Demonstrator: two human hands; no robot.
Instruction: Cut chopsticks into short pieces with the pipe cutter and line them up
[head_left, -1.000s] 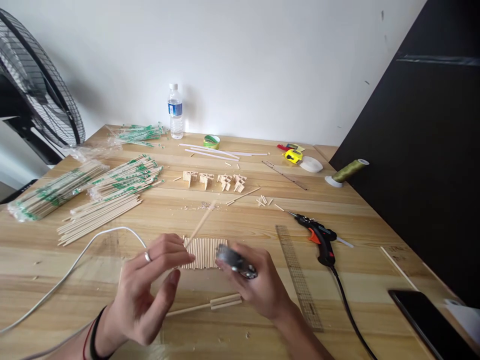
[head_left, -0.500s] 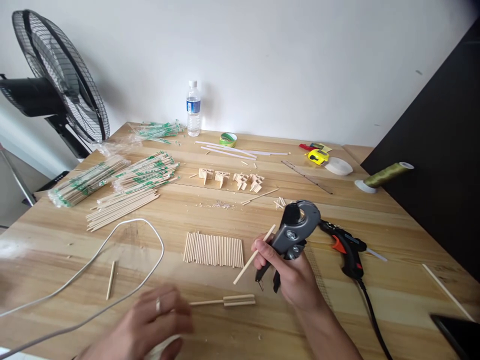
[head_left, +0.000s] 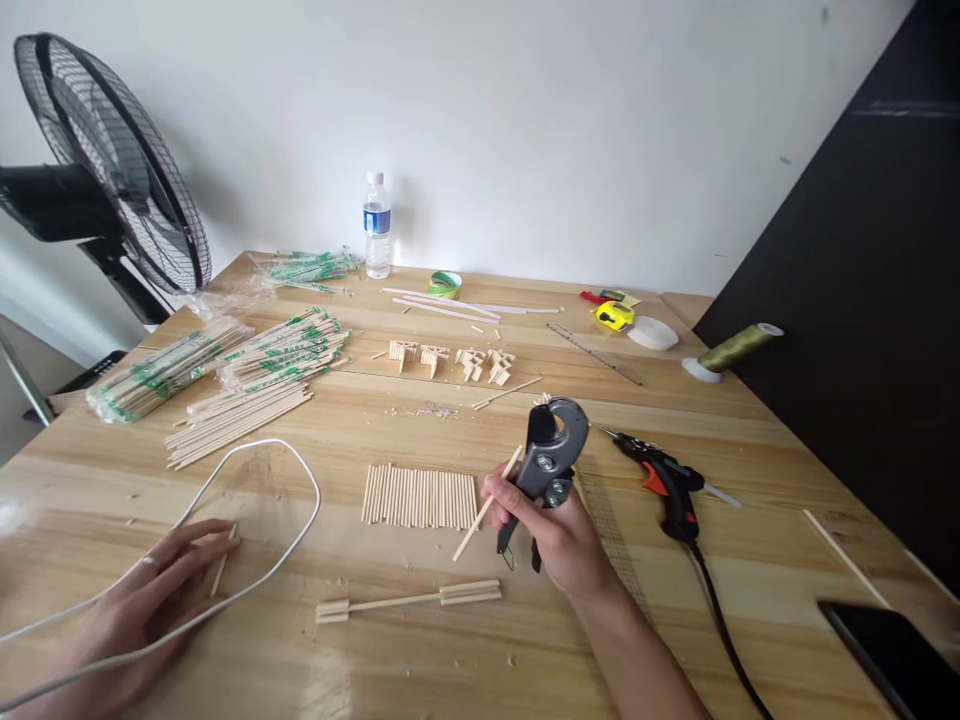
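My right hand (head_left: 551,530) is wrapped round a grey ratcheting cutter (head_left: 551,450) with a curved jaw. Between its thumb and finger it also pinches a thin wooden stick (head_left: 469,538). My left hand (head_left: 161,590) rests low on the table at the left, its fingers closed at the two ends of a short wooden stick (head_left: 222,568). An even row of short sticks (head_left: 420,497) lies beyond the hands. In front of it is a long stick with short pieces (head_left: 470,592) set alongside both of its ends.
A white cable (head_left: 315,500) loops over and around my left hand. A glue gun (head_left: 675,490) lies right of my right arm, near a phone (head_left: 892,655). Bundled sticks (head_left: 169,370), small stick assemblies (head_left: 471,363), a water bottle (head_left: 377,230) and a tape measure (head_left: 615,316) stand farther back.
My left hand has moved left, from beside the long stick to the lone short stick, and closed on it. My right hand still holds the cutter and stick; the view has shifted slightly.
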